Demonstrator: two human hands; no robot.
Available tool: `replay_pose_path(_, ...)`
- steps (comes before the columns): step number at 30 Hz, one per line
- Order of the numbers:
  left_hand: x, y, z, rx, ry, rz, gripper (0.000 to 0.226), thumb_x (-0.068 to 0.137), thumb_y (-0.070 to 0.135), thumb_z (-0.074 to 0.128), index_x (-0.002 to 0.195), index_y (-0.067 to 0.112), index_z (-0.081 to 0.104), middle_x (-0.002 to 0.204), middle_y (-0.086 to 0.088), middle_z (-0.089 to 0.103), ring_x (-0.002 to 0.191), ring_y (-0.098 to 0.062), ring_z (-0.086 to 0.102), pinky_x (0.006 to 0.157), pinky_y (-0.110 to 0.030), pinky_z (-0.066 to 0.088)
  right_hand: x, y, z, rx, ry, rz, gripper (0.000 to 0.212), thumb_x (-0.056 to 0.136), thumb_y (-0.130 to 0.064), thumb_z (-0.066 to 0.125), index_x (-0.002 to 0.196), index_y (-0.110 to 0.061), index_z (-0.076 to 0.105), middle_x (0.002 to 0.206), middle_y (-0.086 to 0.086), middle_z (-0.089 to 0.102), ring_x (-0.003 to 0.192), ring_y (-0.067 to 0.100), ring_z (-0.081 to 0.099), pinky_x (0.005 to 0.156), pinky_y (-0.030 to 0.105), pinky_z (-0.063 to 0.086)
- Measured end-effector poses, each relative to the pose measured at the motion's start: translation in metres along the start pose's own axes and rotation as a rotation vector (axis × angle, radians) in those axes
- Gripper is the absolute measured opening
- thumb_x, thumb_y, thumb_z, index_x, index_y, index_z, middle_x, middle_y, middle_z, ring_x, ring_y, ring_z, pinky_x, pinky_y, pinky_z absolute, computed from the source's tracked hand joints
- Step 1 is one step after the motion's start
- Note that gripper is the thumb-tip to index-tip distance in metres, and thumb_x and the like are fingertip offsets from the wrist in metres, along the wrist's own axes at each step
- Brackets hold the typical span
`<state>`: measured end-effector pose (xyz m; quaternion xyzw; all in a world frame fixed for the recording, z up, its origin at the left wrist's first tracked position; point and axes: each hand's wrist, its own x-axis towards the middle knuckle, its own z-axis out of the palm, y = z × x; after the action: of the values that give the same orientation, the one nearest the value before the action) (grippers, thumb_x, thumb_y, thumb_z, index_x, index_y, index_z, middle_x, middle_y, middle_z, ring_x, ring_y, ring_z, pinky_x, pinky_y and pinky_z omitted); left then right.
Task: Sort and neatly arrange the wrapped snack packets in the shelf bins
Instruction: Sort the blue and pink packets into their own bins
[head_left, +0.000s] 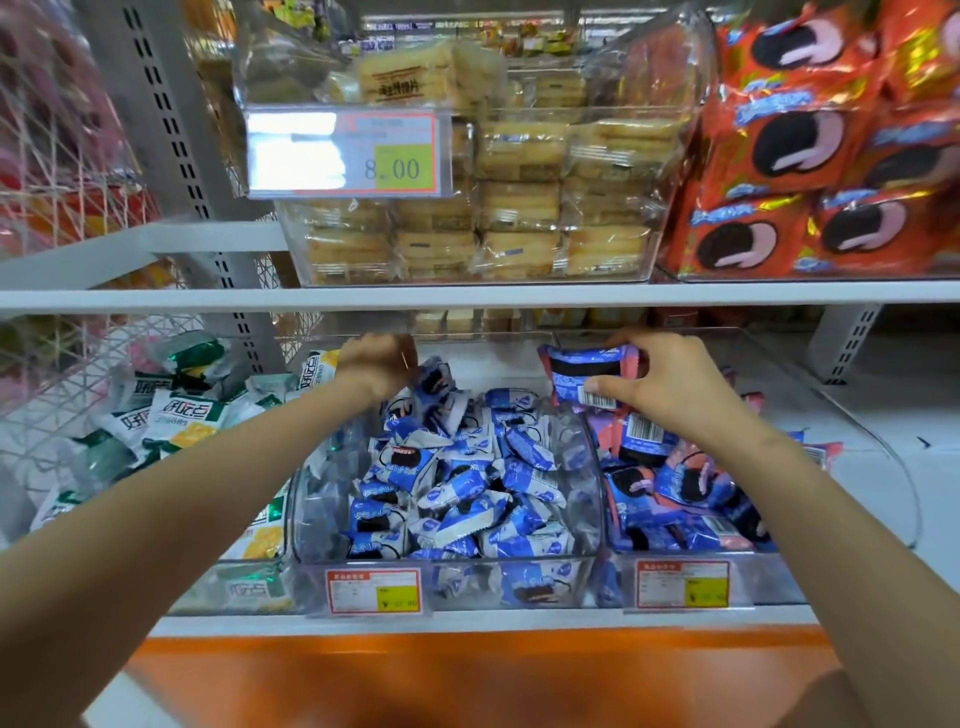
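Lower shelf (862, 415), centre of frame. Right hand (670, 387) pinches a pink-and-blue packet (587, 371) upright, above the rear of the right bin (774, 579), where like packets (685, 486) lie heaped. Left hand (376, 364) curled at the back of the middle bin (306, 519), over the blue-and-white packets (457, 483) (blurred; cannot tell whether it grips one).

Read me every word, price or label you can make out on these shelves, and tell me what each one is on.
"8.00": large price tag on the upper clear bin.
"好吃点": green and white packets, lower left.
Too blurred: small price tags on the lower bins, print on the bread packets, barcode digits on the packet in the right hand.
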<state>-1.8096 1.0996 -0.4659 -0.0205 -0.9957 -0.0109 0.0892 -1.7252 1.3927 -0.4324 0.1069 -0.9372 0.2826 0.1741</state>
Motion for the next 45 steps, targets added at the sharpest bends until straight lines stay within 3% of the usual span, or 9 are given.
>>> replay_pose_path(3,-0.016,0.008,-0.005,-0.033,-0.211,0.116,0.037,0.095,0.044,0.044,0.114,0.014,0.057,0.115,-0.006,0.062,0.101,-0.023,0.058,0.087,-0.031,0.046,0.0,0.004,0.0,0.103,-0.009,0.035,0.053,0.074,-0.038,0.076,0.118,-0.011,0.063,0.112,0.011,0.066,0.095,0.024,0.061,0.081,0.033,0.048)
replay_pose_path(8,-0.05,0.031,-0.012,-0.323,-0.127,0.299,0.02,0.09,0.029,0.06,0.104,0.015,0.063,0.105,0.0,0.067,0.099,-0.016,0.061,0.085,-0.028,0.047,-0.001,0.014,-0.01,0.267,-0.002,0.094,0.042,0.074,-0.031,0.077,0.111,-0.014,0.066,0.107,0.008,0.069,0.097,0.023,0.063,0.082,0.032,0.048)
replay_pose_path(15,-0.091,0.09,-0.016,-0.544,0.095,0.553,0.017,0.089,0.025,0.061,0.104,0.016,0.062,0.106,0.0,0.058,0.095,-0.012,0.05,0.088,-0.03,0.04,-0.009,0.034,-0.027,0.333,0.064,0.154,0.024,0.08,-0.019,0.073,0.068,-0.026,0.053,0.039,-0.022,0.051,0.04,-0.013,0.046,0.044,0.007,0.032)
replay_pose_path(22,-0.093,0.143,-0.014,-0.429,0.205,0.582,0.045,0.083,0.038,0.066,0.121,0.021,0.048,0.118,-0.001,0.046,0.106,-0.017,0.04,0.088,-0.031,0.032,-0.03,0.075,-0.048,0.302,0.173,0.268,0.019,0.077,-0.019,0.076,0.085,-0.023,0.059,0.075,0.006,0.064,0.061,0.014,0.054,0.063,0.024,0.042)
replay_pose_path(26,-0.077,0.169,-0.026,-0.225,0.065,0.357,0.071,0.081,0.054,0.062,0.137,0.025,0.03,0.121,-0.014,0.047,0.115,-0.029,0.042,0.091,-0.035,0.028,-0.04,0.099,-0.049,0.201,0.285,0.296,0.024,0.08,-0.01,0.071,0.1,-0.016,0.06,0.072,0.007,0.058,0.06,0.018,0.057,0.049,0.015,0.038)
replay_pose_path(31,-0.064,0.186,-0.031,-0.181,0.004,0.407,0.063,0.079,0.059,0.061,0.129,0.026,0.043,0.119,-0.009,0.055,0.113,-0.028,0.049,0.093,-0.038,0.032,-0.047,0.118,-0.052,0.165,0.396,0.298,0.024,0.079,-0.011,0.073,0.097,-0.012,0.057,0.082,0.005,0.058,0.069,0.026,0.053,0.062,0.029,0.037)
replay_pose_path(36,-0.057,0.198,-0.021,-0.095,0.014,0.529,0.06,0.079,0.05,0.065,0.129,0.025,0.044,0.131,-0.001,0.049,0.122,-0.022,0.043,0.094,-0.036,0.03,-0.048,0.128,-0.047,0.063,0.198,0.284,0.023,0.08,-0.008,0.072,0.103,-0.005,0.069,0.097,0.012,0.066,0.08,0.022,0.056,0.06,0.012,0.037)
replay_pose_path(42,-0.03,0.21,-0.016,-0.087,-0.024,0.407,0.065,0.078,0.049,0.068,0.129,0.016,0.046,0.121,-0.009,0.058,0.111,-0.027,0.055,0.078,-0.031,0.041,-0.048,0.128,-0.055,-0.176,0.169,0.156,0.041,0.077,-0.02,0.075,0.117,-0.022,0.066,0.114,0.011,0.06,0.108,0.031,0.044,0.092,0.036,0.035)
replay_pose_path(45,-0.017,0.214,-0.014,-0.042,0.053,0.411,0.063,0.074,0.047,0.072,0.126,0.019,0.049,0.129,-0.007,0.053,0.122,-0.027,0.045,0.095,-0.036,0.034,-0.051,0.123,-0.054,-0.084,0.206,0.045,0.031,0.078,-0.023,0.074,0.108,-0.025,0.069,0.105,0.003,0.064,0.101,0.028,0.048,0.09,0.039,0.038)
